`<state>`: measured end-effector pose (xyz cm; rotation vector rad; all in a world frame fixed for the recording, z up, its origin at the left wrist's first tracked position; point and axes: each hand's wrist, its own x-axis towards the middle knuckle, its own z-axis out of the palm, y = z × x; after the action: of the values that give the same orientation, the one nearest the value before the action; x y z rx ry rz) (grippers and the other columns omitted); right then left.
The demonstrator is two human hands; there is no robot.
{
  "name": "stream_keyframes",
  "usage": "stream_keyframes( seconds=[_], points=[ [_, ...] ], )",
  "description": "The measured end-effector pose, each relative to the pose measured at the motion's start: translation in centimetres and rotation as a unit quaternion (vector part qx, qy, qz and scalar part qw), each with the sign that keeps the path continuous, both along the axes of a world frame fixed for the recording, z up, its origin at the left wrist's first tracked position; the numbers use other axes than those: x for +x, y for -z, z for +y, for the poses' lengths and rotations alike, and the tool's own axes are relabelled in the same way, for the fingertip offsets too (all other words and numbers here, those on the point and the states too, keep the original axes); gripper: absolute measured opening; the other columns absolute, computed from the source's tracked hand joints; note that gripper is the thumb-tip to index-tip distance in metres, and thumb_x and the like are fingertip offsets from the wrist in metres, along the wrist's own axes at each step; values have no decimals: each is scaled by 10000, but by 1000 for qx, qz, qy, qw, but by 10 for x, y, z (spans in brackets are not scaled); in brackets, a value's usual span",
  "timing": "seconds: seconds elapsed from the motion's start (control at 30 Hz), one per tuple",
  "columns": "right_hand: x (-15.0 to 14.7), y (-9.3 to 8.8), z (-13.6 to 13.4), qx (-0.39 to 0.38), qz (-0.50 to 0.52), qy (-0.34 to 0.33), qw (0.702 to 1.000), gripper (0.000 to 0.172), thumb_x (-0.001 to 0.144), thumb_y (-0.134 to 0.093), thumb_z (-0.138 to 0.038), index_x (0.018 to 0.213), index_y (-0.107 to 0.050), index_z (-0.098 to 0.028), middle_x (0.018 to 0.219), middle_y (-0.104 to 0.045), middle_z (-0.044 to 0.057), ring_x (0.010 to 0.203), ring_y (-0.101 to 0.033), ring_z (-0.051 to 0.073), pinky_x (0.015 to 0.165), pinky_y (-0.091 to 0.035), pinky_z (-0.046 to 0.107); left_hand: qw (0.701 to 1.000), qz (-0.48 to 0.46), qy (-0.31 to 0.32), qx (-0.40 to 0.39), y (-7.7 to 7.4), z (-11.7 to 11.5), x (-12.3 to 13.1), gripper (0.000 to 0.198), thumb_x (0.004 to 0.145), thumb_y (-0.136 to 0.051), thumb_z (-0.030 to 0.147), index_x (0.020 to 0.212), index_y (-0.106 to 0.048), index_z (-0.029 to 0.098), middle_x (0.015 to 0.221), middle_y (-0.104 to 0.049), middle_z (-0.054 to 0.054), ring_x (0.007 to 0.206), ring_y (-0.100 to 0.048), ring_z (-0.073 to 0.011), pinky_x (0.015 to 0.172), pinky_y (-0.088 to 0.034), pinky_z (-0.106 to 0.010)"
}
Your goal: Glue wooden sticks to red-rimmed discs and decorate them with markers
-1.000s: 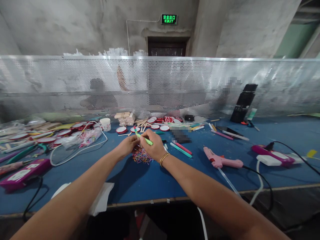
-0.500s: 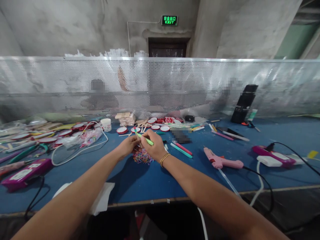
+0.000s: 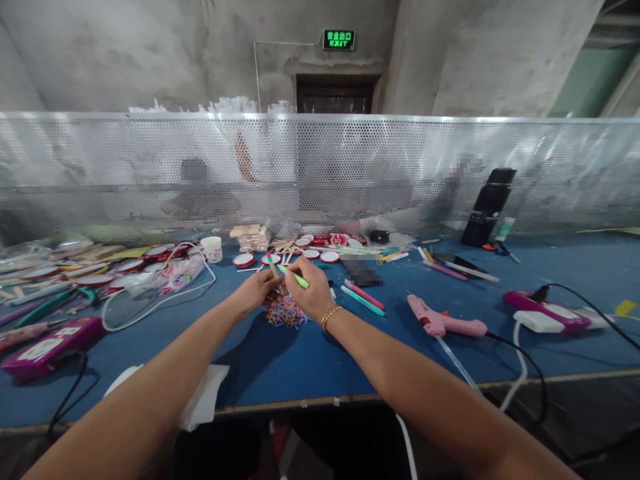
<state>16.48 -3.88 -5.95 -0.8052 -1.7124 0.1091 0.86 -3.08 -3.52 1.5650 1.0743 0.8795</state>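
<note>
Upright between the fingers of my left hand is a flat wooden craft stick, with red and green colouring near its top. My right hand is closed around a light-green marker, whose tip points left, close beside the stick. Whether tip and stick touch is hard to tell. Below both hands lies a heap of small multicoloured rubber bands on the blue table. Pink and turquoise markers rest to the right of my right hand.
Small red-rimmed drums, wooden sticks and a paper cup lie behind my hands. A pink glue gun and a purple power strip with cords are on the right. A perforated metal screen stands at the back.
The marker has shifted slightly to the right, so a small gap shows between its tip and the stick. More bare wood is visible on the stick. My left hand stays nearly still.
</note>
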Motion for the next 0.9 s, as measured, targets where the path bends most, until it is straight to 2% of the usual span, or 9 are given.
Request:
stream_keyframes(
  seconds=[0.43,0.7,0.9],
  points=[
    [-3,-2,-5,-2,-16,-23,1000,107,877,-481,-261,784,-508,-216,735,-587,-3,699,-541,141,673,-410,251,1000,7,-4,2,-2,-2,2,314,745,-684,435,822,-560,157,685,-601,-4,525,-566,-93,470,-445,-195],
    [0,0,0,4,-4,9,1000,107,873,-479,-265,786,-516,-216,730,-593,2,697,-542,148,666,-410,256,1000,6,-7,3,-1,-1,0,272,772,-659,406,799,-530,168,715,-609,-2,529,-571,-89,469,-447,-188],
    [-3,-1,-4,-1,-15,-12,1000,104,874,-480,-262,787,-513,-216,749,-599,4,713,-548,146,677,-414,253,1000,10,-6,-2,-3,-3,2,290,755,-668,417,799,-532,165,705,-602,-2,523,-562,-86,467,-443,-187]
  ],
)
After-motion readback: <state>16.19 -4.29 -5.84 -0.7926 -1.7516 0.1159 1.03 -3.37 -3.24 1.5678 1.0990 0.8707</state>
